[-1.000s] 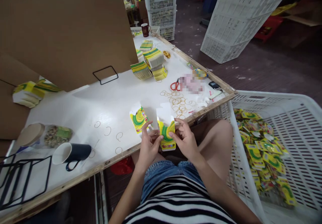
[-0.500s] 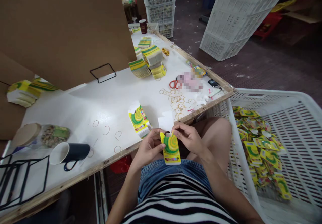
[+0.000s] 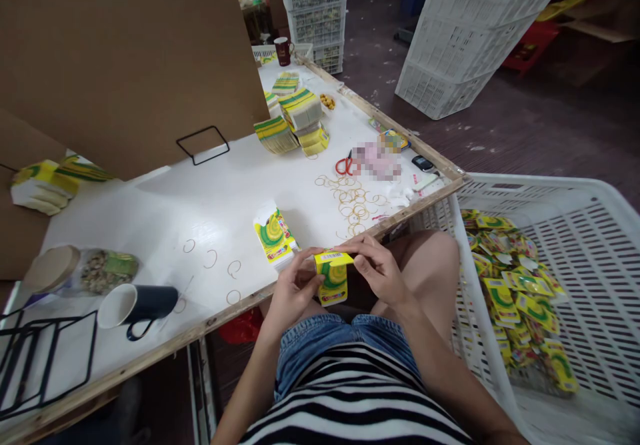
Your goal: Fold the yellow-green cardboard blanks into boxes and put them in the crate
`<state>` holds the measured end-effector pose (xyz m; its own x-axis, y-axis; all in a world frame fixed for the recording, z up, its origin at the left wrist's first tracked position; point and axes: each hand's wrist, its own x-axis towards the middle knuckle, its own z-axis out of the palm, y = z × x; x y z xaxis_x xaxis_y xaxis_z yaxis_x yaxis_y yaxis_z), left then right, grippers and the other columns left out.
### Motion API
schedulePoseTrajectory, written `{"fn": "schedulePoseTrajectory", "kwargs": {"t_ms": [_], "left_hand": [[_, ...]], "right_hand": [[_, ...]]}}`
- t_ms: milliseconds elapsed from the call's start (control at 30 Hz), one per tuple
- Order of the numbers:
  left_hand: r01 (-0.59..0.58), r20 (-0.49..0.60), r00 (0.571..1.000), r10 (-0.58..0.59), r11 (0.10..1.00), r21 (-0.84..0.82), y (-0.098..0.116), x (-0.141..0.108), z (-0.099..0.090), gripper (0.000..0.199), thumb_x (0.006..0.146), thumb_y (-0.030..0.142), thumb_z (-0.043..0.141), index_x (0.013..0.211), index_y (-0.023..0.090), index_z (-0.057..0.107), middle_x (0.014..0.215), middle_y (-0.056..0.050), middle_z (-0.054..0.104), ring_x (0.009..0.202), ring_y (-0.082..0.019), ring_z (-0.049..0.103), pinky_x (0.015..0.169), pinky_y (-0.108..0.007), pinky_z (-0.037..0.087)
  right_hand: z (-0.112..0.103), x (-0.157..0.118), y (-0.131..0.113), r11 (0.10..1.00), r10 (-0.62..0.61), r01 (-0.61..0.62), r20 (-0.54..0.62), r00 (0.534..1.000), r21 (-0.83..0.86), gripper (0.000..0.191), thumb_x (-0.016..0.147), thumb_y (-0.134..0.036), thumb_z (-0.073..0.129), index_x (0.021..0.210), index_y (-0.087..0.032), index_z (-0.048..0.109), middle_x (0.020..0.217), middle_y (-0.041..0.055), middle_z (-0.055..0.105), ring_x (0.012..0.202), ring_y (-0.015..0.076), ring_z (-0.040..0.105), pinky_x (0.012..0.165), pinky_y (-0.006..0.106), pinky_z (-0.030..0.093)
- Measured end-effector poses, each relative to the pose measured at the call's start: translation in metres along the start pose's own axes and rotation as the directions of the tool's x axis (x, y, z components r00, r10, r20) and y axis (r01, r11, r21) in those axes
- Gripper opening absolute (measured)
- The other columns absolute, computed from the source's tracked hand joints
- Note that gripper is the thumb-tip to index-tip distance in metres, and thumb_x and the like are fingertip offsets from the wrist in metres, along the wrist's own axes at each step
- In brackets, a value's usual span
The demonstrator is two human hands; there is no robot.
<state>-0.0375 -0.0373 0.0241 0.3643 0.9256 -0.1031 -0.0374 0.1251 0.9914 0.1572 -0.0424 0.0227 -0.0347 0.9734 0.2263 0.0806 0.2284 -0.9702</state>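
A small yellow and green printed carton (image 3: pixel 334 281) is held over my lap, just off the table's front edge. My left hand (image 3: pixel 299 283) grips its left side, thumb on the printed front. At the carton's top, the fingers of my right hand (image 3: pixel 374 265) press on the yellow flap (image 3: pixel 334 257), which is folded over the front and shows a barcode. What the carton holds is hidden. On the table behind my left hand lies a stack of similar flat cartons (image 3: pixel 275 235).
Rubber bands (image 3: pixel 356 205) and red-handled scissors (image 3: pixel 344 165) lie near the right edge. More carton stacks (image 3: pixel 300 110) sit farther back. A dark mug (image 3: pixel 153 305) lies at left beside a jar (image 3: pixel 110 268). A white crate (image 3: pixel 590 258) at right holds filled packets (image 3: pixel 520 285).
The carton's upright white flap has been folded forward and down over its opening. Both hands and the carton have risen slightly.
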Motion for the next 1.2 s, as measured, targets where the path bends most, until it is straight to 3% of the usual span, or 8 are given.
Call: {"fn": "schedulePoseTrajectory", "kwargs": {"t_ms": [200,567,800,933,1000,1067,1167,1200], "left_hand": [[-0.007,-0.026,1.0,0.009,0.998,0.06,-0.003,-0.001,0.003,0.045,0.085,0.027,0.065,0.127,0.021,0.053,0.113,-0.01,0.07,0.093,-0.022,0.07,0.082,-0.032,0.057],[0.006,0.03,1.0,-0.005,1.0,-0.012,0.003,0.001,0.005,0.051,0.086,0.028,0.065,0.133,0.02,0.049,0.114,-0.011,0.07,0.096,-0.023,0.07,0.082,-0.032,0.057],[-0.02,0.034,0.999,0.022,0.998,-0.063,0.005,0.0,0.01,0.044,0.083,0.025,0.07,0.124,0.019,0.056,0.111,-0.01,0.072,0.099,-0.023,0.07,0.085,-0.032,0.057],[-0.053,0.039,0.998,0.054,0.998,-0.023,0.001,-0.001,0.018,0.042,0.085,0.024,0.066,0.126,0.02,0.057,0.118,-0.012,0.07,0.107,-0.026,0.067,0.093,-0.038,0.055],[-0.108,0.016,0.994,0.107,0.989,0.104,0.003,0.0,0.014,0.043,0.088,0.024,0.062,0.13,0.021,0.055,0.123,-0.012,0.067,0.113,-0.027,0.065,0.097,-0.041,0.053],[-0.18,-0.065,0.974,0.218,0.913,0.365,0.006,0.002,0.002,0.044,0.089,0.024,0.059,0.133,0.023,0.053,0.131,-0.012,0.063,0.121,-0.027,0.059,0.105,-0.045,0.047],[-0.13,-0.177,0.905,0.387,0.647,0.751,0.007,0.007,-0.028,0.052,0.085,0.022,0.064,0.135,0.022,0.051,0.142,-0.012,0.053,0.135,-0.029,0.046,0.114,-0.051,0.036],[-0.081,-0.19,0.899,0.394,0.576,0.813,0.006,0.009,-0.039,0.056,0.083,0.021,0.067,0.136,0.02,0.05,0.144,-0.013,0.05,0.137,-0.03,0.042,0.114,-0.051,0.035]], "right_hand": [[0.003,-0.003,0.002,0.979,0.197,-0.19,0.107,0.975,-0.072,0.038,0.081,-0.031,0.066,0.117,-0.022,0.061,0.06,-0.0077,0.045,0.051,0.0106,0.037,0.05,0.023,0.031],[0.01,-0.002,0.006,0.97,0.103,-0.09,0.047,0.994,-0.228,0.027,0.086,-0.027,0.058,0.112,-0.019,0.057,0.055,-0.0083,0.043,0.049,0.0117,0.043,0.051,0.022,0.035],[0.006,-0.004,0.009,0.994,-0.012,0.006,-0.056,0.998,-0.109,0.018,0.091,-0.032,0.059,0.099,-0.022,0.071,0.097,0.0064,0.07,0.086,0.0195,0.063,0.073,0.03,0.05],[0.009,-0.008,0.01,0.996,0.054,-0.051,-0.043,0.998,0.069,0.016,0.088,-0.032,0.063,0.097,-0.022,0.071,0.096,0.0061,0.072,0.091,0.0212,0.066,0.078,0.033,0.053],[0.005,-0.009,0.009,0.99,0.084,-0.067,-0.141,0.986,0.121,0.015,0.085,-0.031,0.068,0.095,-0.021,0.071,0.095,0.0057,0.071,0.088,0.0199,0.066,0.076,0.032,0.053],[-0.009,-0.008,0.008,0.982,0.087,-0.004,-0.438,0.895,0.187,0.019,0.082,-0.032,0.071,0.097,-0.021,0.068,0.09,0.0031,0.07,0.073,0.0156,0.064,0.065,0.028,0.052],[-0.04,-0.004,0.011,0.931,0.057,0.287,-0.866,0.497,0.227,0.026,0.078,-0.038,0.074,0.096,-0.024,0.061,0.086,-0.0006,0.066,0.062,0.0134,0.059,0.055,0.027,0.048],[-0.05,-0.002,0.013,0.903,0.079,0.353,-0.902,0.424,0.245,0.026,0.077,-0.041,0.073,0.093,-0.024,0.061,0.087,0.0002,0.066,0.066,0.015,0.061,0.056,0.028,0.049]]}}
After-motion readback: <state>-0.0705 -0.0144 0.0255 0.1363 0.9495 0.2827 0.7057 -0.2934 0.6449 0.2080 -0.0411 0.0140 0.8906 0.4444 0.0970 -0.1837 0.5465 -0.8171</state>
